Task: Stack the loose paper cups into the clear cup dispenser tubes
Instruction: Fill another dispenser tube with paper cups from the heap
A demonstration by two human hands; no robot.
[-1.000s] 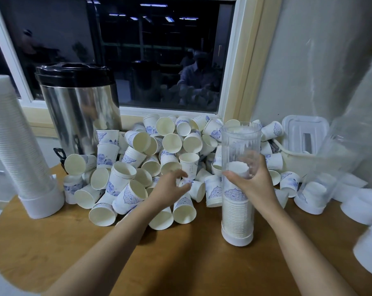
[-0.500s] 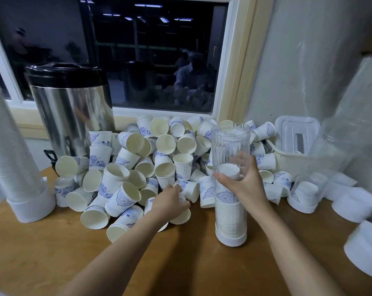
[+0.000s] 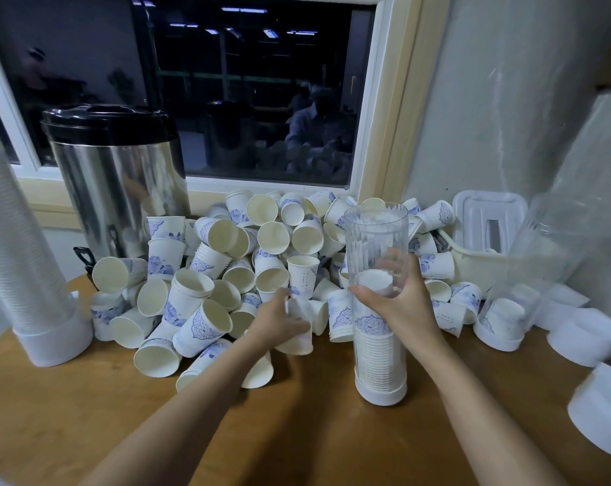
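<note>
A clear dispenser tube (image 3: 377, 236) stands upright on the wooden table (image 3: 69, 422), about half full of stacked paper cups. My right hand (image 3: 400, 303) grips the tube at mid height, fingers wrapped round it. A large heap of loose white cups with blue print (image 3: 226, 268) lies behind and to the left. My left hand (image 3: 279, 320) is at the heap's front edge, fingers curled round a paper cup (image 3: 298, 340) lying there.
A steel urn with a black lid (image 3: 118, 177) stands at the back left. A tall white stack of cups (image 3: 20, 261) rises at the far left. A white basket (image 3: 482, 254) and more clear tubes with white caps (image 3: 507, 310) crowd the right side.
My left hand has dropped from the middle of the heap to its front edge and closed round a cup. My right hand keeps its grip on the tube.
</note>
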